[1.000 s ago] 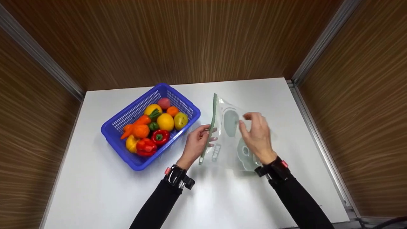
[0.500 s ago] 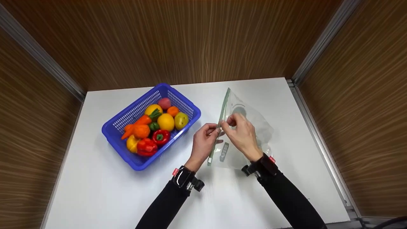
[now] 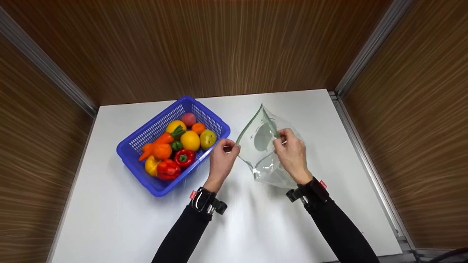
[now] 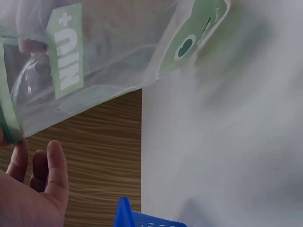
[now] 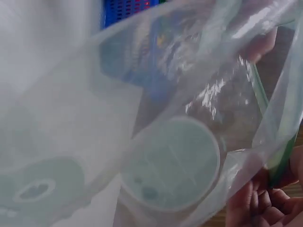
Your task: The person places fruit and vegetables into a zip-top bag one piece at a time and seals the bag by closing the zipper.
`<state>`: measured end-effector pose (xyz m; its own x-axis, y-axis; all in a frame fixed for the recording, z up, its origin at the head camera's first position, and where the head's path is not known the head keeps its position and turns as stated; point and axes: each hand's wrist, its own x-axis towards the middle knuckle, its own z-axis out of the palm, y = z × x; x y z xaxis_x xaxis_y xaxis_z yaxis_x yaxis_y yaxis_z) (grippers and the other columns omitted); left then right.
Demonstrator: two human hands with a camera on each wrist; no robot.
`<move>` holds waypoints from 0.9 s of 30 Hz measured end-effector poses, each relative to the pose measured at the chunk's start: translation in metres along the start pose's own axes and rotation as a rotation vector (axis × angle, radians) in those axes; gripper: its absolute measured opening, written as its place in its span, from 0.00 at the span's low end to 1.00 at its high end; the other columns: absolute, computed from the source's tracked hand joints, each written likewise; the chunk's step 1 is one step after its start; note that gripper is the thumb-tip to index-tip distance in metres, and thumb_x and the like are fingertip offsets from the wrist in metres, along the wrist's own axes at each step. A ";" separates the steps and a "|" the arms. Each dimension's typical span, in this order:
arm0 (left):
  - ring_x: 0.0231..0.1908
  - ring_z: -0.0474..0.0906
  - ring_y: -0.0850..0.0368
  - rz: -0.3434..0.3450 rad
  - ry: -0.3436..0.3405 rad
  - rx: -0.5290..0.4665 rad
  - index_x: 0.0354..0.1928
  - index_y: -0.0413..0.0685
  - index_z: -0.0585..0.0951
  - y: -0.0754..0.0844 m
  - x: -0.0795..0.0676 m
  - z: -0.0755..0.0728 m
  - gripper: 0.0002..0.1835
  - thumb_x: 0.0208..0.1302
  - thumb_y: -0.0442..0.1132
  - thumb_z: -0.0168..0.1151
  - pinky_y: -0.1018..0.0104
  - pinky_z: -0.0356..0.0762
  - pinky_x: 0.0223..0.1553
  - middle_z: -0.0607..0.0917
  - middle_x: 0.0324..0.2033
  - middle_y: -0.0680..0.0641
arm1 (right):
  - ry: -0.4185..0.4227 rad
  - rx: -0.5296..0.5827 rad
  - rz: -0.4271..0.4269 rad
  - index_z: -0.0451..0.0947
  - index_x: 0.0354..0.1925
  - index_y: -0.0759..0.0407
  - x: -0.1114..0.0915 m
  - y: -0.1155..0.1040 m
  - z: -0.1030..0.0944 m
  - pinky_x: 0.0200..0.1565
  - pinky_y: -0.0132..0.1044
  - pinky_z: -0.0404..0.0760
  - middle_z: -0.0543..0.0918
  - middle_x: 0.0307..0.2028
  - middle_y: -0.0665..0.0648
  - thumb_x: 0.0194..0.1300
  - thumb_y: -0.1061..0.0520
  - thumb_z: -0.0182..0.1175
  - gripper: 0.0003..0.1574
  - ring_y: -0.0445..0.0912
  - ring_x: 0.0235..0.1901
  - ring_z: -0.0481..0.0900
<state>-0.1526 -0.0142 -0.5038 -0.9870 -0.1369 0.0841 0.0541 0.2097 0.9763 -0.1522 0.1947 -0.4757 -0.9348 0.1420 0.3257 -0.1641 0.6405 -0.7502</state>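
Note:
A clear zip bag (image 3: 265, 146) with green prints and a green zip edge hangs between my two hands, its mouth spread into a wide diamond. My left hand (image 3: 221, 159) pinches the left side of the mouth between thumb and finger. On the opposite side, my right hand (image 3: 292, 151) pinches the other zip edge. The left wrist view shows lettering on the bag (image 4: 68, 52) and the left hand's (image 4: 38, 184) other fingers apart from it. Through the film (image 5: 170, 163) in the right wrist view, a round green print shows. No contents are visible inside the bag.
A blue basket (image 3: 133, 170) stands left of the left hand on the white table (image 3: 109, 226). It holds several fruits and vegetables, among them a carrot (image 3: 163, 138), a red pepper (image 3: 169, 169) and an orange (image 3: 190, 140). Wood-grain panels (image 3: 219, 47) enclose the table's back and sides.
My right hand came to the zip edge, gripped it and drew right, while the left hand shifted back left. The bag's mouth went from closed flat to spread wide.

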 end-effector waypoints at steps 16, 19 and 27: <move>0.33 0.83 0.54 0.009 0.044 0.032 0.34 0.42 0.82 0.011 0.012 -0.031 0.04 0.57 0.33 0.65 0.69 0.79 0.38 0.83 0.31 0.48 | 0.179 0.020 -0.214 0.83 0.38 0.65 0.018 -0.005 -0.049 0.21 0.23 0.68 0.83 0.20 0.53 0.72 0.60 0.65 0.07 0.34 0.16 0.77; 0.33 0.81 0.56 0.007 0.041 0.077 0.34 0.43 0.82 0.007 0.011 -0.031 0.04 0.57 0.34 0.66 0.68 0.78 0.40 0.84 0.31 0.49 | 0.160 0.038 -0.211 0.84 0.36 0.65 0.017 -0.009 -0.046 0.21 0.22 0.69 0.84 0.19 0.52 0.69 0.62 0.66 0.06 0.32 0.14 0.76; 0.40 0.85 0.53 -0.009 -0.121 0.032 0.39 0.43 0.81 -0.001 0.002 -0.026 0.11 0.63 0.42 0.70 0.61 0.83 0.46 0.85 0.36 0.47 | 0.075 -0.056 -0.182 0.82 0.27 0.60 0.010 -0.005 -0.021 0.23 0.30 0.73 0.84 0.18 0.50 0.64 0.62 0.65 0.08 0.36 0.14 0.74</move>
<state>-0.1506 -0.0397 -0.4997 -0.9986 -0.0214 0.0485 0.0420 0.2396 0.9700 -0.1536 0.2089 -0.4564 -0.8646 0.0747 0.4969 -0.3086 0.7014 -0.6425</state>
